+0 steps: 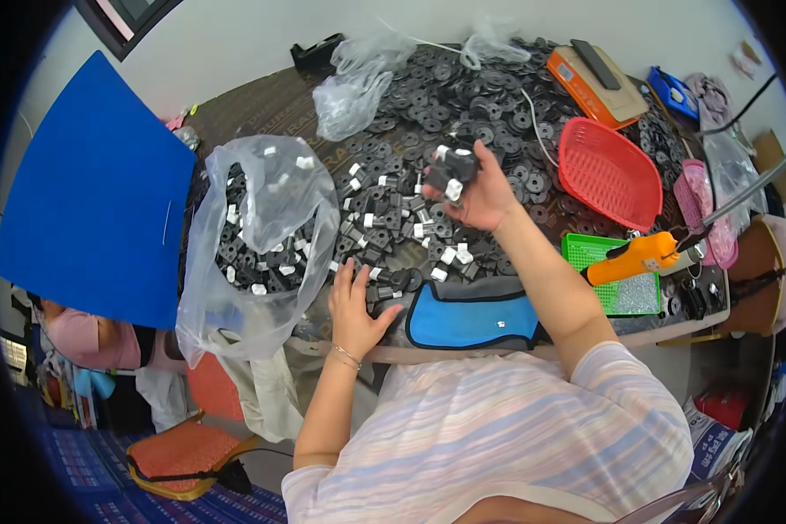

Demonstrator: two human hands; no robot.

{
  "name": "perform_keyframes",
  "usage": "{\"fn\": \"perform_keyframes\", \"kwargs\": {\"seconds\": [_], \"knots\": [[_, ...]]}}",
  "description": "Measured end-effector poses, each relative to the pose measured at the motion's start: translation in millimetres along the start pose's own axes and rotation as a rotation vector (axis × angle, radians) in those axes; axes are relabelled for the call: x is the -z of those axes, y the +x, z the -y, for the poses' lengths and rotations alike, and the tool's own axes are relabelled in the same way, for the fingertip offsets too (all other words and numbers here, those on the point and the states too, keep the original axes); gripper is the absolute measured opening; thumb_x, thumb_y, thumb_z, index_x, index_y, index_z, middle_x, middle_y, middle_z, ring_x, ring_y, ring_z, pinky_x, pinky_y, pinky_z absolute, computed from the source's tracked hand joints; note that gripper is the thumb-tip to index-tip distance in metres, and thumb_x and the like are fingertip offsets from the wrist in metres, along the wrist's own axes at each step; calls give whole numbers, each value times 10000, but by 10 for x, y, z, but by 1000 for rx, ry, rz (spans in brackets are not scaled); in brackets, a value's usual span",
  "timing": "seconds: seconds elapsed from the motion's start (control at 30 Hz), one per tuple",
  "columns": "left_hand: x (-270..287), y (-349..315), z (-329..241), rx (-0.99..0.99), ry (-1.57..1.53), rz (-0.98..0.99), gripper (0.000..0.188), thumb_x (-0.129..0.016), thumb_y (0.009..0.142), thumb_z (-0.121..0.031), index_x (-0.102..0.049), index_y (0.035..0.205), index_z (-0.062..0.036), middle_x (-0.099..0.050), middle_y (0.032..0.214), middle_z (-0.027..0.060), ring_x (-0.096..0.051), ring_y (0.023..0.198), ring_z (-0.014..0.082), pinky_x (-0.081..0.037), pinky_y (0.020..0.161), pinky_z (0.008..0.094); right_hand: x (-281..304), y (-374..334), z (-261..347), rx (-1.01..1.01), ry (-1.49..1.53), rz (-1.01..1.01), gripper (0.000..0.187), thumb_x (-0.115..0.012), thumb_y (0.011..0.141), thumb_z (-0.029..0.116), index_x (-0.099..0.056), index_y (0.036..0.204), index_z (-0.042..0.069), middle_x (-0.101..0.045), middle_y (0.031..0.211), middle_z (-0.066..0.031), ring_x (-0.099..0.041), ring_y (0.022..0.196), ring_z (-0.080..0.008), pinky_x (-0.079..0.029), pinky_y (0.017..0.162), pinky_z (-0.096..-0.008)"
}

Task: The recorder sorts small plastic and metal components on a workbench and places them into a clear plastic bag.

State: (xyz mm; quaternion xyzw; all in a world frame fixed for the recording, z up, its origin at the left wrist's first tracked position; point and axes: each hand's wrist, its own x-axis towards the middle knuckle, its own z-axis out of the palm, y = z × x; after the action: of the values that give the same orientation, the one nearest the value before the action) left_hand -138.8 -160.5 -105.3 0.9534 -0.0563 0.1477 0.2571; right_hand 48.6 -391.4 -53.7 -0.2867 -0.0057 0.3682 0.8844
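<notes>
Left hand (355, 310) lies open, flat on the table (262, 105); right hand (480, 196) grips black-and-white parts (452, 170).

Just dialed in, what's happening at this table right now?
A person sits at a table heaped with small black and white plastic parts. Their right hand is raised over the heap, holding a handful of parts. Their left hand rests flat at the table's near edge, beside an open clear plastic bag partly filled with the same parts. A red basket and an orange power tool lie to the right, untouched.
</notes>
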Motion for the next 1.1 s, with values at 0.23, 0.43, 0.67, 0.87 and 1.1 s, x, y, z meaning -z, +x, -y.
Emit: {"fn": "perform_keyframes", "kwargs": {"seconds": [0.23,0.43,0.67,0.87,1.1], "knots": [[-168,-106,125,57,71,-8,766,-673,704,-473,-412,1285,-48,-317,1396,174,-275,1295,355,-195,1004,528,-459,59,-254,-182,103,403,908,-323,746,792,-381,1313,86,-506,1210,-134,-607,959,-333,-523,475,-313],[-159,-117,181,58,-45,-138,618,-665,735,-416,-494,1186,-30,-398,1337,174,-333,1263,344,-226,1000,485,-1026,379,-660,-372,83,666,991,-330,721,811,-351,1324,26,-499,1221,-192,-625,905,-347,-542,521,-373],[-187,-145,227,75,-143,-207,455,-679,742,-333,-557,1070,-42,-456,1279,164,-384,1218,336,-278,974,440,-1540,692,-1012,-495,-303,567,853,-356,770,756,-438,1281,78,-572,1148,-136,-643,842,-243,-483,538,-351],[-202,-122,256,129,-227,-201,374,-670,757,-305,-577,1010,-45,-469,1275,144,-390,1216,336,-284,977,435,-2073,968,-1269,-495,-870,242,546,-514,773,677,-600,980,179,-596,836,42,-559,672,-101,-384,694,-308],[-231,-103,253,113,-222,-246,294,-685,753,-252,-593,937,-42,-492,1252,136,-425,1177,329,-302,964,429,-1949,1185,-1674,-420,-1323,426,823,-641,657,674,-539,1142,17,-539,1119,-89,-511,990,-182,-416,783,-419]]}}
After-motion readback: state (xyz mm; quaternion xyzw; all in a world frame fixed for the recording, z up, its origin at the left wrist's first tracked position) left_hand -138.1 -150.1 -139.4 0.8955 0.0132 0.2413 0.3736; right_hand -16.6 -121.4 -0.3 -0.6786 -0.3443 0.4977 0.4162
